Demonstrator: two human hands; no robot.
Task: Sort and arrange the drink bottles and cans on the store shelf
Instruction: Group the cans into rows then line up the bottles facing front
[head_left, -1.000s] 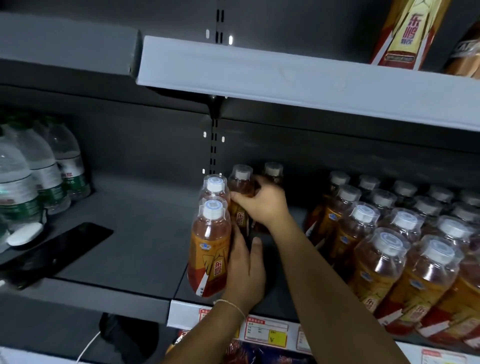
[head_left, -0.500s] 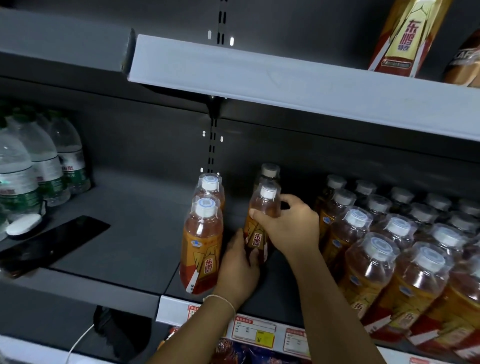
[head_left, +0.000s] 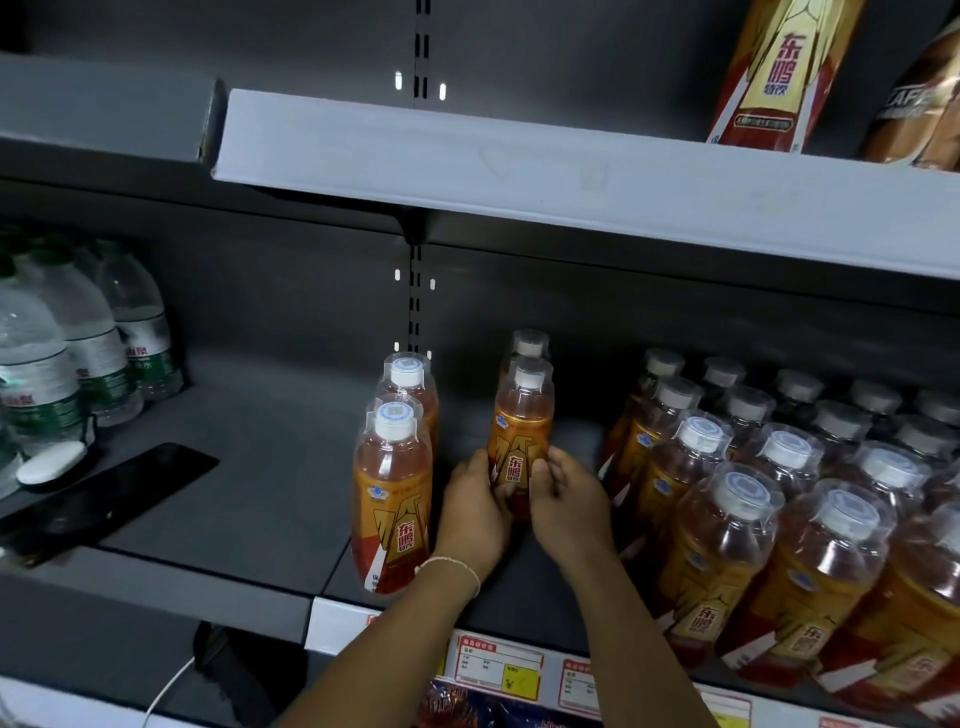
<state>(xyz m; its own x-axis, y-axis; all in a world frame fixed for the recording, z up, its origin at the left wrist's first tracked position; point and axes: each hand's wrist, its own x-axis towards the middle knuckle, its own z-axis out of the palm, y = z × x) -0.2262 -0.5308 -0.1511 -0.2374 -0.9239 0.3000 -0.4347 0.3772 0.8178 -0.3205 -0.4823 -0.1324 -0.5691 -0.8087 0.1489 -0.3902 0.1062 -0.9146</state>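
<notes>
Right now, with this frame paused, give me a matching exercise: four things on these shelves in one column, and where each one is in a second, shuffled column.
Things
1. water bottles
2. black flat device
3. middle orange bottle
4. large orange bottle

Places
a. gripped by the left hand and right hand
b. standing on the upper shelf
c. standing at the far left of the lower shelf
d. lying flat near the lower shelf's front edge

Pairs: 1-c, 2-d, 3-a, 4-b
</notes>
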